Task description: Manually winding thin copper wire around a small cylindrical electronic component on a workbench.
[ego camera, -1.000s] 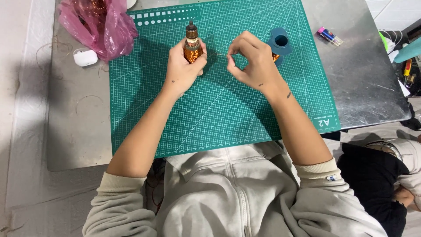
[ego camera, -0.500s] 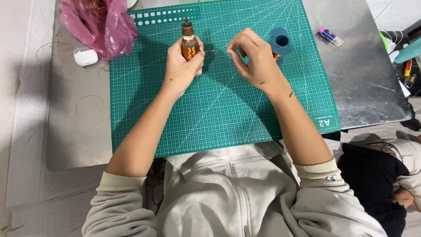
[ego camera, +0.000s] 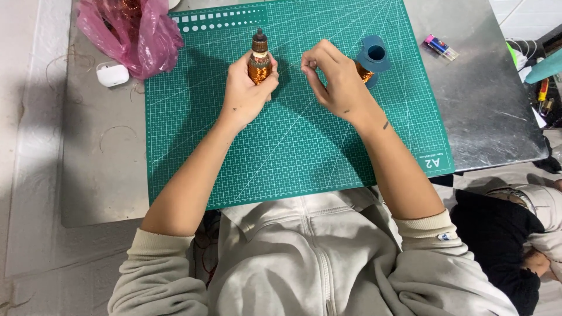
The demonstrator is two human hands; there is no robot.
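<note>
A small coil (ego camera: pixel 259 65) of glossy copper wire stands upright, gripped by the left hand (ego camera: pixel 246 93), while the right hand (ego camera: pixel 333 82) fingers pinch together beside a teal spool (ego camera: pixel 373 55) on the gridded green mat (ego camera: pixel 281 152).

glossy copper-wire coil (ego camera: pixel 259 67), matt green cutting mat (ego camera: pixel 281 152), dull metal table (ego camera: pixel 497 117).

Green cutting mat (ego camera: pixel 304 146) on grey table (ego camera: pixel 99 175)

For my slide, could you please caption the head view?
Left hand holds a copper-wound bobbin upright over the green cutting mat; right hand pinches beside a blue spool.
</note>
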